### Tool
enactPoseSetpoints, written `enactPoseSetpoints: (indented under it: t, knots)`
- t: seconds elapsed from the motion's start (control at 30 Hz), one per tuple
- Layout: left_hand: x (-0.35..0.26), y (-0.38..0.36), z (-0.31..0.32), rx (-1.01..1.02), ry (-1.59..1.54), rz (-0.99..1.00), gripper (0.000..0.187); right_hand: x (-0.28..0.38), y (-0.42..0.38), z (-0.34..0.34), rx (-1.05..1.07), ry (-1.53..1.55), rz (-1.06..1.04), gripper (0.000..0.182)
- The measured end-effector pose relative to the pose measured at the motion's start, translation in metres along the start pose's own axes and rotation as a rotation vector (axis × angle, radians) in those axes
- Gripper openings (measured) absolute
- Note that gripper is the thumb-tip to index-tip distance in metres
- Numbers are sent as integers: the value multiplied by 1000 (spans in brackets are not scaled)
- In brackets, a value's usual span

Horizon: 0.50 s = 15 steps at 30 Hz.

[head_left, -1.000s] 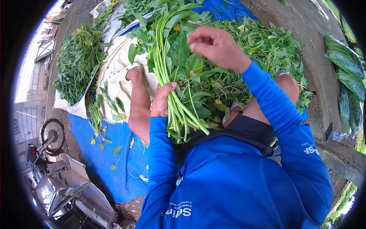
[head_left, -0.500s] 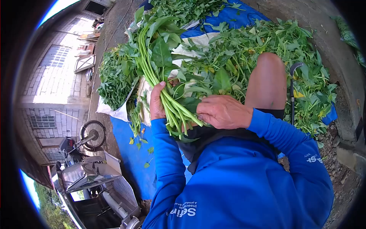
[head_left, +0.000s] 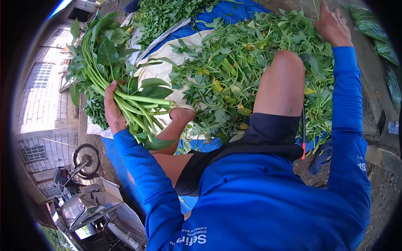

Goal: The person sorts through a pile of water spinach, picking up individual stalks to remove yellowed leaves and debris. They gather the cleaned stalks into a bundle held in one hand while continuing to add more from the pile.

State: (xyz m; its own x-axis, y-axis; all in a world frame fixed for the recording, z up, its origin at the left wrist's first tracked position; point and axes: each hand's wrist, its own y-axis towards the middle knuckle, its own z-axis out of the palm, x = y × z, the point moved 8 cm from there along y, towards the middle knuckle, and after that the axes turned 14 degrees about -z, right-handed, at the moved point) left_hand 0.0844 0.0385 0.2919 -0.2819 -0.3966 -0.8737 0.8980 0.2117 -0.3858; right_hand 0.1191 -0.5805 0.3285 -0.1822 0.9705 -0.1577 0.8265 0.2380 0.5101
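Note:
My left hand (head_left: 114, 106) is closed around a bunch of leafy greens (head_left: 94, 77) that looks like water spinach. Its long green stems point toward my body on the right, and broad leaves fan out at the upper left. Far off at the upper right, my right hand (head_left: 333, 26) is stretched out over the edge of the spread greens. Its fingers are apart, with a thin stem close beside them. A wide pile of loose leafy greens (head_left: 234, 71), some leaves yellow, lies in front of me and around my raised knee.
Beside my knee lies a sickle with a black handle (head_left: 303, 125); its blade is mostly hidden. More greens (head_left: 161, 21) are heaped at the back on a blue tarp (head_left: 234, 11) and pale sacking (head_left: 157, 62). Bundled greens (head_left: 368, 23) lie far right. A motorcycle with a sidecar (head_left: 92, 201) stands lower left.
My right hand has left the stem ends and swung out to the upper right. My left hand has moved left with the bunch, uncovering my foot and more sacking.

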Motion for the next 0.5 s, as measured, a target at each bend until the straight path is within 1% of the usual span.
enactPoseSetpoints:
  t: [0.07,0.1,0.13,0.17,0.2,0.23,0.27,0.3,0.33,0.37,0.4,0.43,0.47,0.5]
  knots:
    - [-1,4,9,-27,-9,40,18,8,9,5,18,148,35,48]
    - [3,5,15,-35,-19,37,18,32,20,14,52,374,41,42]
    - [9,8,18,-43,-22,32,18,58,28,40,126,447,-63,38]
    - [19,15,17,-40,-26,8,17,84,39,77,197,520,-166,36]
    - [29,24,12,-34,-28,-15,17,114,49,122,459,586,-162,40]
    - [41,34,5,-26,-44,-39,17,152,51,146,534,618,-246,32]
    - [53,34,9,-30,-54,-58,19,182,48,186,686,701,-214,25]
    - [66,40,5,-46,-73,-94,19,204,41,262,689,679,-307,20]
    - [79,47,-2,-62,-92,-127,19,220,28,295,807,636,-217,20]
    - [92,52,-8,-59,-91,-160,21,230,12,333,848,585,-144,24]
    - [104,57,-17,-73,-93,-170,22,233,-6,336,822,582,48,30]
    - [120,66,-31,-64,-76,-199,22,242,-28,353,795,566,148,32]
    - [134,72,-43,-60,-61,-232,22,244,-46,372,772,549,245,33]
    - [142,73,-50,-84,-95,-265,22,248,-55,378,799,539,257,34]
